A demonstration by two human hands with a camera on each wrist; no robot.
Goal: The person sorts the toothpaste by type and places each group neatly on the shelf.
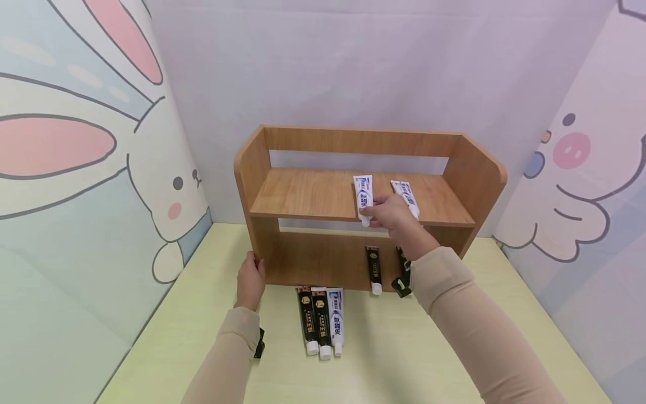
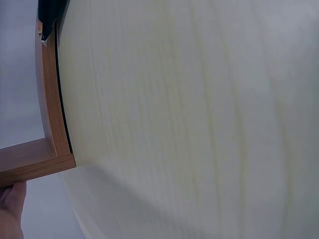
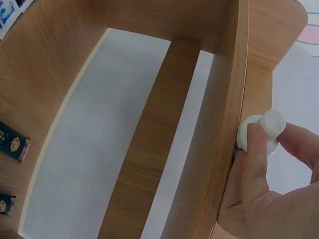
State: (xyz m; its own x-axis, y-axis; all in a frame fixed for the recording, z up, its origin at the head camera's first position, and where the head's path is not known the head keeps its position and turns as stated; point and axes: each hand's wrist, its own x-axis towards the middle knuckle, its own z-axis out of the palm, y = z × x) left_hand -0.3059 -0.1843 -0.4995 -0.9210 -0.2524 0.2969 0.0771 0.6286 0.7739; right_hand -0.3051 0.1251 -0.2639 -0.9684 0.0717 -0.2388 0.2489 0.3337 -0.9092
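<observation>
My right hand [image 1: 392, 213] pinches a white toothpaste tube with blue lettering [image 1: 364, 196] near its cap, at the front of the upper board of a wooden shelf [image 1: 308, 193]. The right wrist view shows fingers and thumb around the tube's white cap [image 3: 273, 123]. Beside that hand, a second white toothpaste tube [image 1: 405, 197] lies on the same board. My left hand [image 1: 250, 283] grips the front edge of the shelf's left side panel, low down. Only part of that hand [image 2: 12, 211] shows in the left wrist view, against the panel's outer side.
Two black toothpaste tubes, one at left [image 1: 374, 268] and one partly hidden by my right forearm [image 1: 404, 261], lie on the lower board. Two more black tubes [image 1: 307, 320] and a white tube [image 1: 335, 320] lie side by side on the pale table [image 1: 282, 376] before the shelf.
</observation>
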